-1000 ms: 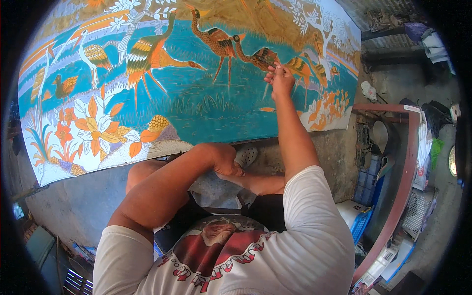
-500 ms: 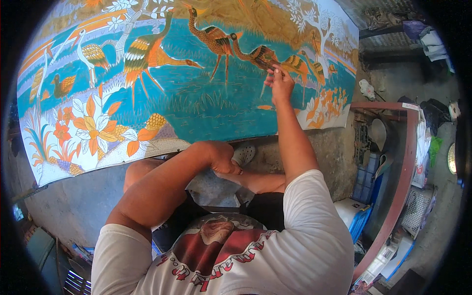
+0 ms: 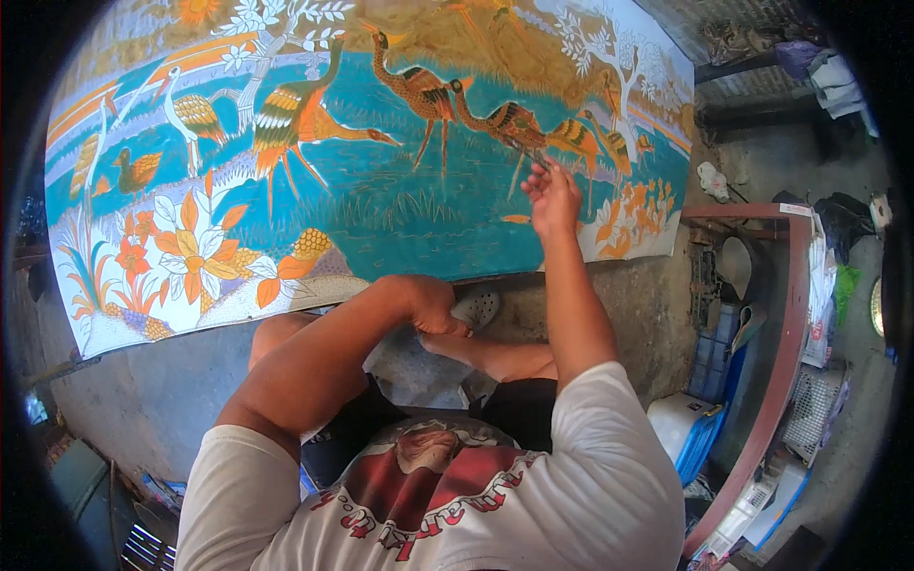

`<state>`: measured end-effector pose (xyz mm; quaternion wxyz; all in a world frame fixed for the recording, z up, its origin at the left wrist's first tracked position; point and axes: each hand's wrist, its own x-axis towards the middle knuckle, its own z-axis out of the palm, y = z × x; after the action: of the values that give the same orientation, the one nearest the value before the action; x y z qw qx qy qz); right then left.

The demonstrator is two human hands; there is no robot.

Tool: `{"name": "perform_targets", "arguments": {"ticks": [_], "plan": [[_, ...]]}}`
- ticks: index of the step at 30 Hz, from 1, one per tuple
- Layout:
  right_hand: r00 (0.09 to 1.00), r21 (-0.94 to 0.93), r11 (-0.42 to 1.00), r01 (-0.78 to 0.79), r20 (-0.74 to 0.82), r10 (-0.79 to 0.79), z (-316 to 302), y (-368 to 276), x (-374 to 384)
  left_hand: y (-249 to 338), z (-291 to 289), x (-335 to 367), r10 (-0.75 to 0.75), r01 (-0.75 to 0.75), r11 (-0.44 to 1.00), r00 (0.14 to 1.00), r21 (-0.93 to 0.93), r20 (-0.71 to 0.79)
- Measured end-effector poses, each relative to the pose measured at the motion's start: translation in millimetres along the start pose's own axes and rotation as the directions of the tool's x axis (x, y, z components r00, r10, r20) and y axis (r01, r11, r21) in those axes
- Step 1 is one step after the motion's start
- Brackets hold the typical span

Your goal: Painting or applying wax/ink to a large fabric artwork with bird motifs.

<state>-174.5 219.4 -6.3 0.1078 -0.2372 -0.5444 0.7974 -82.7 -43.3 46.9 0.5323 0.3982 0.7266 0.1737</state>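
"Looking down past the knees, what do you see?"

"A big painting (image 3: 400, 238), spread out in front of the person, its near edge just beyond the legs."

"How does it look?"

"Bright, and only partly coloured. Blue-green water fills the middle, with fine pale lines for ripples and grass. The ground behind is golden brown. Long-legged birds stand across it; the large bird (image 3: 286, 119) on the left has a green, orange and white body."

"And the plain parts?"

"The tree (image 3: 624, 76) at the far right is white with thin outlines. Low on the left, the big flower (image 3: 195, 249) mixes white petals with orange ones."

"Where's the right hand (image 3: 552, 195)?"

"Over the painting, just below the dark bird (image 3: 509, 124). Thumb and forefinger pinch a thin stick (image 3: 536, 162), the other fingers loosely curled. I can't tell whether its tip touches the surface."

"The left hand (image 3: 440, 309)?"

"Bent down by the shin (image 3: 500, 357), near the painting's lower edge. Its fingers are mostly hidden, so I can't tell whether they grip anything."
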Motion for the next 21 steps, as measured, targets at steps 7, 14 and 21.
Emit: {"name": "perform_targets", "arguments": {"ticks": [7,14,21], "plan": [[0.996,0.199,0.978,-0.069,-0.038,0.078,-135,-35,-76,-13,7,18,-0.076,0.084,0.994,0.99,-0.067,0.115],[0.771,-0.026,0.998,-0.052,-0.636,0.024,-370,-75,-217,-48,29,40,-0.075,0.088,0.994,0.977,-0.06,0.202],[0.64,0.135,0.973,-0.186,-0.735,0.224,-579,-20,-422,-22,53,30,-0.256,0.266,0.959,0.962,-0.101,0.097]]}}
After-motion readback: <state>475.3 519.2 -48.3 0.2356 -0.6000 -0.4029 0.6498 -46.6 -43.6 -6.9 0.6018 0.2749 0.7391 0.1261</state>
